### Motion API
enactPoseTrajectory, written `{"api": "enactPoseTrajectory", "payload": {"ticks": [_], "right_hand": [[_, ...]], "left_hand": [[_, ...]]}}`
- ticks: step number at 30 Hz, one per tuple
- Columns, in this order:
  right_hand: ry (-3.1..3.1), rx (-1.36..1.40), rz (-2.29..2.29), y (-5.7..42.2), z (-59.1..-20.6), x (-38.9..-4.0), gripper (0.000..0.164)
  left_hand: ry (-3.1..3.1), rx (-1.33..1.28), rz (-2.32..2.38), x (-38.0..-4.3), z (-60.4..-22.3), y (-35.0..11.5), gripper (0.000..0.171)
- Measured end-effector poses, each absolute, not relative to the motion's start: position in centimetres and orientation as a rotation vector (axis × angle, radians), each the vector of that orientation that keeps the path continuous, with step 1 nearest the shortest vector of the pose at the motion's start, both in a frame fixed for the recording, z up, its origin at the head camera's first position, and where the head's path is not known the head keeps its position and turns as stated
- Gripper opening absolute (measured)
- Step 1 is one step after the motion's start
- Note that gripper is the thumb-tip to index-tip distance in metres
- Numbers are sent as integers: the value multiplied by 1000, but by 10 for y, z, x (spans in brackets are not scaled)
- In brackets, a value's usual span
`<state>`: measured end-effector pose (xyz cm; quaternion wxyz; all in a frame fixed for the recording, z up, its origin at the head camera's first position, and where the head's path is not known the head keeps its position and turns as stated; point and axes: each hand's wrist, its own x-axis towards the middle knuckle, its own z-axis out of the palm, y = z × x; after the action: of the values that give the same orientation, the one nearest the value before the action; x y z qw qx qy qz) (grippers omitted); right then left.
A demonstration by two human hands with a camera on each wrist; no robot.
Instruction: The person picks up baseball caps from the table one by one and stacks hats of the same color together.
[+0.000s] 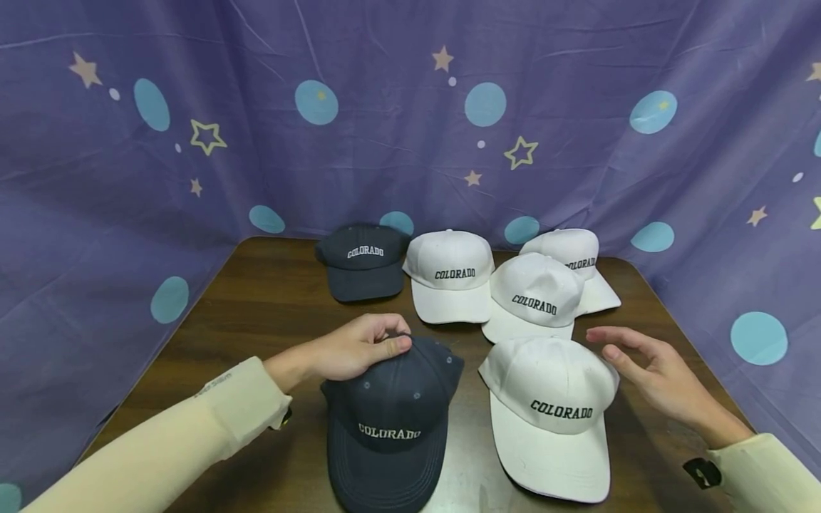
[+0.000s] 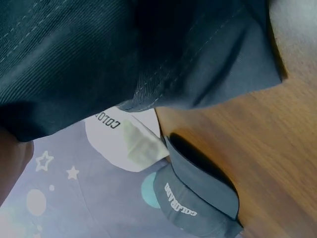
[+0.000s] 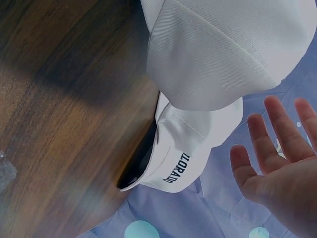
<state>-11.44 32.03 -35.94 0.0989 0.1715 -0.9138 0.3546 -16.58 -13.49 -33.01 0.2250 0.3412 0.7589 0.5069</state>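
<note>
My left hand (image 1: 353, 349) pinches the crown of a dark navy baseball cap (image 1: 398, 406) between thumb and fingers, at the front of the table. That cap's brim points toward me, with COLORADO in white letters; its cloth (image 2: 198, 64) fills the top of the left wrist view. To its right sits a white cap (image 1: 551, 399) with black COLORADO lettering, brim toward me. My right hand (image 1: 661, 370) hovers beside this cap's right side, fingers loosely extended and apart from it. In the right wrist view the fingers of the right hand (image 3: 282, 168) are spread and hold nothing.
Behind stand another navy cap (image 1: 365, 274) and white caps: one at the middle (image 1: 449, 274), one overlapping it (image 1: 539, 296), and one at the far right (image 1: 571, 249). The wooden table (image 1: 244, 306) ends at a purple star-patterned curtain (image 1: 398, 164).
</note>
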Motion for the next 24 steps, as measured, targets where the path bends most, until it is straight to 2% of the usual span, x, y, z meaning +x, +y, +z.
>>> {"api": "enactPoseTrajectory", "payload": {"ticks": [13, 24], "right_hand": [[-2715, 502, 1066, 318, -361, -115, 28], [-2714, 516, 1060, 320, -363, -115, 28]], "left_hand": [[2753, 1056, 1057, -170, -344, -134, 18], [2617, 1071, 1030, -156, -346, -135, 15]]}}
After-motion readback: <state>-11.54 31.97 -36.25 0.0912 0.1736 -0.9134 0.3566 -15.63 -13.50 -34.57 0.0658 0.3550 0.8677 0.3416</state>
